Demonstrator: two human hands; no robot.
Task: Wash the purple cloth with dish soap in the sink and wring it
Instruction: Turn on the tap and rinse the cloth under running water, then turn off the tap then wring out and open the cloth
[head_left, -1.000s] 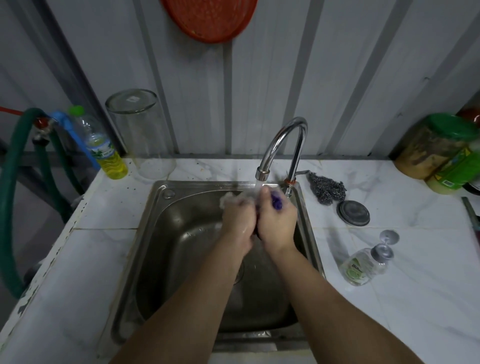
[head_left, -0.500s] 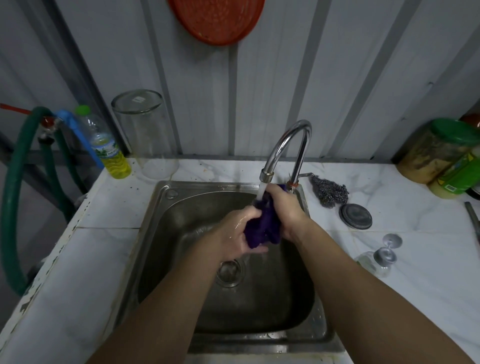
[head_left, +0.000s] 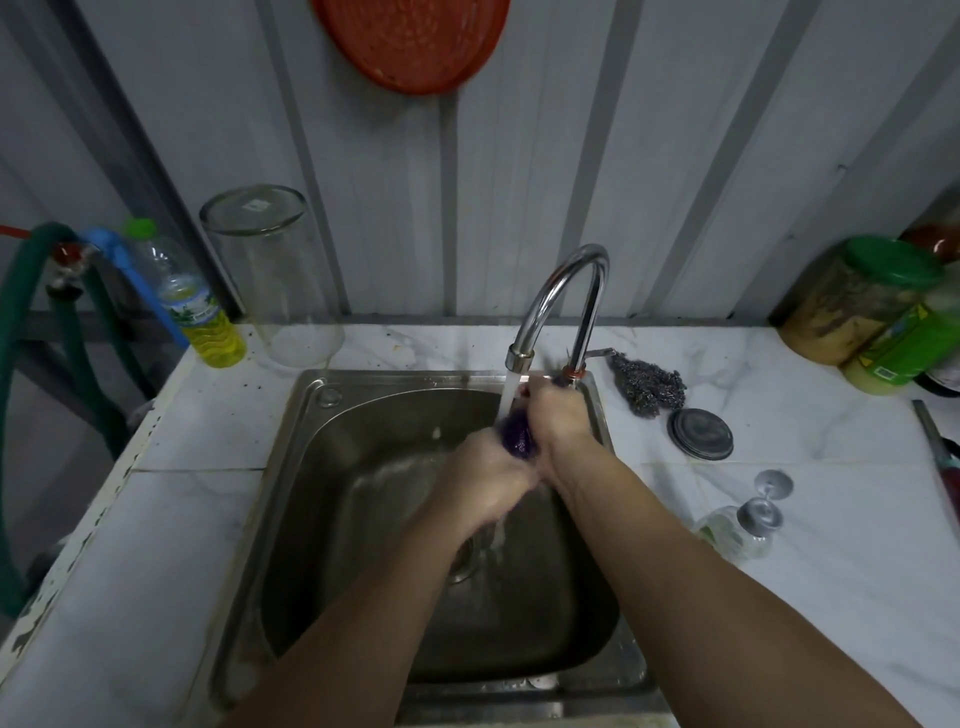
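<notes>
Under the tap (head_left: 558, 291), over the sink (head_left: 322, 467): cloth (head_left: 517, 439), purple, bunched, wet, clasped between both hands with water running onto it. Left hand (head_left: 485, 483): fingers curled round the cloth's lower part, blurred. Right hand (head_left: 558, 421): curled round its upper part, just below the spout, near the sink's back rim. Water stream falls from the spout past the hands to the drain (head_left: 462, 564).

Table (head_left: 831, 545), white marble-look. Right of sink: steel scourer (head_left: 649, 387); round metal lid (head_left: 700, 434) beside it; clear soap bottle (head_left: 737, 530) lying on its side near the right forearm; jars with green lids (head_left: 878, 306) at the far corner. Left of sink: clear glass (head_left: 270, 275), upside down; bottle (head_left: 192, 306) of yellow liquid, green cap. Green hose (head_left: 21, 322) at the left edge. Red basket (head_left: 415, 41) on the wall above
</notes>
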